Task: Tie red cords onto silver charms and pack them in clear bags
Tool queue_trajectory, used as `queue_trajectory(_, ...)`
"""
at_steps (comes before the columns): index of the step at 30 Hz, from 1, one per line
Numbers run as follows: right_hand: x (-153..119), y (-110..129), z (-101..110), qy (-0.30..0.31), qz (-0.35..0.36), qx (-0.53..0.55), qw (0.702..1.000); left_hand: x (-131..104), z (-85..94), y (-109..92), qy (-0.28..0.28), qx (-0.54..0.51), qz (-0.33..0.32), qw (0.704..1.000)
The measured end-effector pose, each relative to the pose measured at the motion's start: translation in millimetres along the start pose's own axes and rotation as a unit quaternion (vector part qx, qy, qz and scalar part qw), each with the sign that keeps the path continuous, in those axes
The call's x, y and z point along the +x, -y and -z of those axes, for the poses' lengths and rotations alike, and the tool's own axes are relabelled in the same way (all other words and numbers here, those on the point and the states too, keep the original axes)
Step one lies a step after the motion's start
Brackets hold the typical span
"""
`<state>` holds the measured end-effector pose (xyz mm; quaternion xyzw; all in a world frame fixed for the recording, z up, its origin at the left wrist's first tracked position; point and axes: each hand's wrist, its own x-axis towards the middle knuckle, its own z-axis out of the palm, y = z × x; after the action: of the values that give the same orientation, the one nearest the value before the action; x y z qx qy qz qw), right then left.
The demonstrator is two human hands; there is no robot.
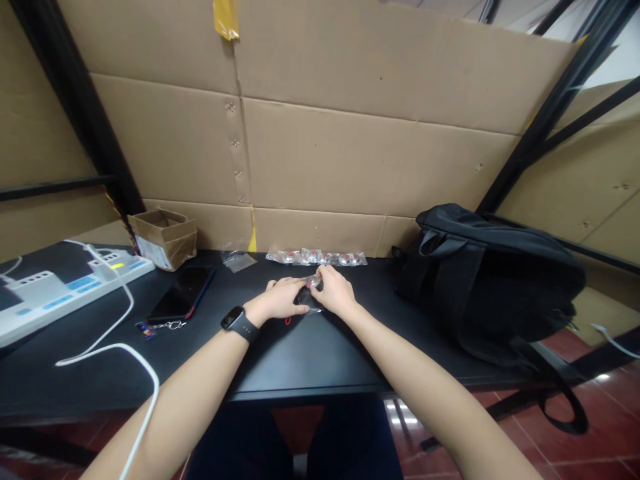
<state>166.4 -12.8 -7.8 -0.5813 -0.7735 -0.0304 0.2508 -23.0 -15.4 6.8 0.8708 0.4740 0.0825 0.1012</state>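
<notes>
A small clear plastic bag (314, 308) lies on the black table between my hands. At its far end is a small shiny silver-and-red item (314, 283), partly covered by fingers. My left hand (284, 298) holds the bag's left side, thumb stretched along it. My right hand (336, 291) is closed, its thumb and fingers pinching at the silver-and-red item. Whether that item is fully inside the bag, I cannot tell. A small red ring (288, 321) lies just below my left hand. Beyond both hands, several similar items in clear bags (316, 257) form a row.
Flat clear bags (239, 261) lie near the cardboard wall (320, 153). Leftward are an open cardboard box (167, 240), a phone (184, 293), a keyring (163, 326) and a power strip (75, 291). A white cable (133, 348) crosses my left forearm. A black backpack (495, 287) stands at right.
</notes>
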Motion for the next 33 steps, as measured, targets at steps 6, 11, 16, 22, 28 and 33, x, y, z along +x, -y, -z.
queue_trajectory(6, 4, -13, 5, 0.047, 0.054, 0.084, 0.994, -1, 3.1, 2, -0.023, -0.022, -0.021, 0.999)
queue_trajectory(11, 11, -44, 25, 0.082, 0.108, 0.257, 0.957, 0, 10.5, 8, -0.094, -0.036, -0.017, 0.995)
queue_trajectory(16, 15, -64, 31, 0.076, 0.149, 0.207, 0.964, 0, 6.9, 11, -0.121, 0.005, -0.034, 0.992)
queue_trajectory(22, 14, -55, 20, 0.074, 0.178, 0.199, 0.961, 5, 2.6, 10, -0.133, -0.003, -0.032, 0.991)
queue_trajectory(28, 17, -57, 20, 0.059, 0.146, 0.239, 0.958, 6, 9.0, 15, -0.144, -0.011, -0.01, 0.99)
queue_trajectory(33, 17, -61, 16, 0.093, 0.047, 0.272, 0.957, 7, 11.3, 13, -0.128, -0.059, 0.03, 0.99)
